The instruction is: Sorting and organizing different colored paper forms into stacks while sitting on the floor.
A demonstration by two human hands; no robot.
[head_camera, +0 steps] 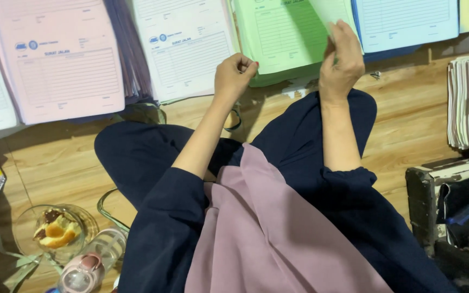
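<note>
Two hands work at the green form stack, which lies on the wooden floor between a white stack and a blue stack in a row along the far edge. Her right hand pinches the lifted top green sheet by its corner. Her left hand is curled shut at the green stack's near left corner; whether it grips paper cannot be told. A pink stack lies farther left. Nearer, a glass bowl and bottle stand at the floor's left.
</note>
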